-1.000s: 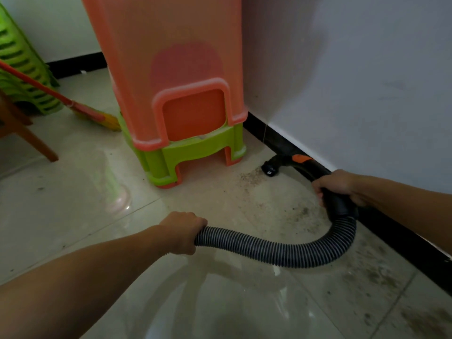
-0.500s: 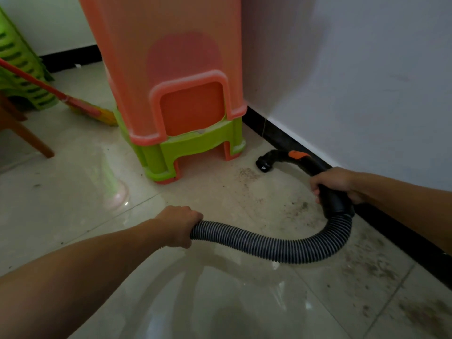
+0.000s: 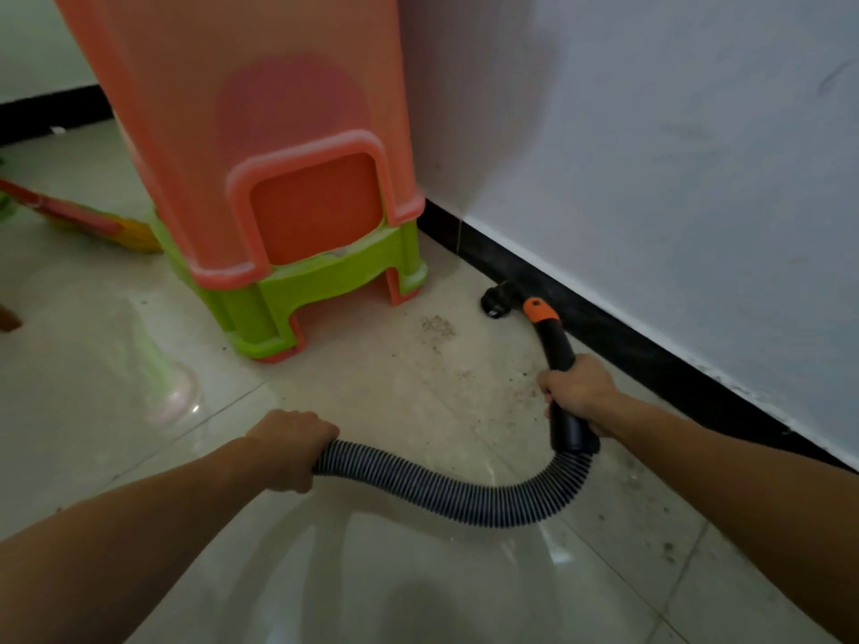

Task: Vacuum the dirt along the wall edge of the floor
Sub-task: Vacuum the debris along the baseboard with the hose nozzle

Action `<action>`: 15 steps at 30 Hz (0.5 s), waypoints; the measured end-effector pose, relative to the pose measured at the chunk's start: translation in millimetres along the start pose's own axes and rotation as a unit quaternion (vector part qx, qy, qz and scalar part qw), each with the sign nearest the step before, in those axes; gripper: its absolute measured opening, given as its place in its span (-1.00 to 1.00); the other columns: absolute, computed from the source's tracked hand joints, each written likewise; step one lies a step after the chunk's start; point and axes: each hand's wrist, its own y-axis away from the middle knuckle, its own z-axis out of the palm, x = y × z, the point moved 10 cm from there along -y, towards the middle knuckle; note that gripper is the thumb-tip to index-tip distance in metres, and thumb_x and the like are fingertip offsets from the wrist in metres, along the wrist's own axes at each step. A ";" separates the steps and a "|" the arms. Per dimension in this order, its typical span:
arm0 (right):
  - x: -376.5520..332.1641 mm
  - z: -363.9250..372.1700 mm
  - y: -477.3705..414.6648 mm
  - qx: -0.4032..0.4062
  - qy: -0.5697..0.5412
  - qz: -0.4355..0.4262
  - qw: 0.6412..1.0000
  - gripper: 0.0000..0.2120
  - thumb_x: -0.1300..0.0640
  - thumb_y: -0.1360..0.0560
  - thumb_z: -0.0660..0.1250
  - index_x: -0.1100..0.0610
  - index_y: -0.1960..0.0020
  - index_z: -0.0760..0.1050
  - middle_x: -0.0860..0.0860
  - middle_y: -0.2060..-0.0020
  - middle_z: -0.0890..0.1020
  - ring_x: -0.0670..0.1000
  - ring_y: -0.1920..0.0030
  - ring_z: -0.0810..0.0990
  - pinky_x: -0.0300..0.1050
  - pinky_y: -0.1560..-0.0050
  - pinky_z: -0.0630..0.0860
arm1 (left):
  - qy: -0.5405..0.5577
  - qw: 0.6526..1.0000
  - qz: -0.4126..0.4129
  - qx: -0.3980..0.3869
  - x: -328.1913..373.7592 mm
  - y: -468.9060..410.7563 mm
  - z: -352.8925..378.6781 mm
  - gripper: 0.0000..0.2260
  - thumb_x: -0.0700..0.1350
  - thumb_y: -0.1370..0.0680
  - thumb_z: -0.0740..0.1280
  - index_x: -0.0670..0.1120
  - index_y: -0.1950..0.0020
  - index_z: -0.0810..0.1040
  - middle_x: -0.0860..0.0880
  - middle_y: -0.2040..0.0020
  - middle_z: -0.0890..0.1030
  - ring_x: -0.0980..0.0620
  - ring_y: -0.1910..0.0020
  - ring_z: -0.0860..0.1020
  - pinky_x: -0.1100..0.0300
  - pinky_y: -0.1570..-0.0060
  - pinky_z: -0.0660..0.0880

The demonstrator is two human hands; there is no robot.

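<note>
Dirt [image 3: 437,326], a patch of brown crumbs on the beige tiles, lies just beside the black vacuum nozzle [image 3: 496,303], which has stayed at the black skirting [image 3: 650,360] over the last 1 s. More shaft now shows ahead of the right hand [image 3: 578,390], so this patch seems still unvacuumed. The right hand grips the wand and the left hand [image 3: 293,441] clasps the ribbed grey hose [image 3: 441,495]. The nozzle's mouth is hidden and the vacuum body is out of frame.

I see a ribbed vacuum hose [image 3: 441,495] striped grey and black, and a rigid handle tube [image 3: 559,348], black with an orange tab [image 3: 538,310]. The stacked plastic stools [image 3: 241,132] are orange and lime green; the skirting [image 3: 627,339] is black.
</note>
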 end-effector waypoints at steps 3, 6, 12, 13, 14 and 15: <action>-29.7 -0.5 -12.3 0.058 0.163 -0.046 0.984 -0.53 0.05 -0.48 0.41 0.17 -0.30 0.35 0.11 0.14 0.55 0.09 0.22 0.59 -0.05 0.33 0.52 | 0.016 1.000 -0.001 0.012 5.4 -2.2 -10.3 -0.70 -0.03 -0.40 0.39 0.05 -0.10 0.44 0.04 0.08 0.49 0.01 0.06 0.54 0.19 0.18 0.38; -77.3 9.9 -24.8 0.084 0.313 -0.113 0.939 -0.57 0.03 -0.49 0.39 0.12 -0.27 0.34 0.05 0.21 0.50 0.01 0.31 0.52 -0.15 0.44 0.34 | 0.023 1.000 0.017 0.014 31.3 -11.5 -12.6 -0.68 -0.03 -0.41 0.40 0.02 -0.13 0.44 -0.02 0.00 0.54 -0.02 0.02 0.55 0.15 0.12 0.41; -142.2 37.0 -47.0 0.110 0.445 -0.201 0.866 -0.63 0.13 -0.50 0.37 0.14 -0.25 0.33 0.03 0.31 0.40 -0.01 0.41 0.39 -0.13 0.44 0.19 | 0.053 0.998 0.017 0.010 41.4 -35.7 -14.5 -0.61 -0.01 -0.40 0.42 0.01 -0.18 0.43 -0.03 -0.05 0.55 -0.04 -0.02 0.55 0.14 0.11 0.42; -138.0 35.9 -47.6 0.109 0.441 -0.199 0.868 -0.62 0.13 -0.50 0.37 0.13 -0.25 0.33 0.02 0.32 0.40 -0.02 0.41 0.40 -0.14 0.45 0.18 | 0.060 0.998 0.010 0.009 36.6 -37.9 -15.9 -0.62 -0.01 -0.39 0.42 0.02 -0.17 0.43 -0.02 -0.04 0.56 -0.03 -0.01 0.55 0.15 0.13 0.41; -129.6 33.1 -48.4 0.108 0.434 -0.195 0.873 -0.62 0.13 -0.50 0.37 0.11 -0.25 0.32 0.02 0.31 0.41 -0.02 0.40 0.41 -0.14 0.46 0.17 | 0.066 0.998 0.004 0.008 33.6 -40.1 -15.8 -0.62 0.00 -0.39 0.42 0.03 -0.17 0.44 -0.02 -0.04 0.56 -0.03 -0.01 0.55 0.15 0.14 0.40; -118.3 29.1 -48.4 0.107 0.427 -0.190 0.878 -0.62 0.12 -0.50 0.37 0.10 -0.24 0.31 0.02 0.30 0.43 -0.03 0.40 0.43 -0.15 0.47 0.19 | 0.070 0.998 0.003 0.006 33.8 -42.0 -14.6 -0.62 0.00 -0.39 0.42 0.03 -0.17 0.45 -0.01 -0.04 0.56 -0.02 -0.01 0.55 0.15 0.14 0.41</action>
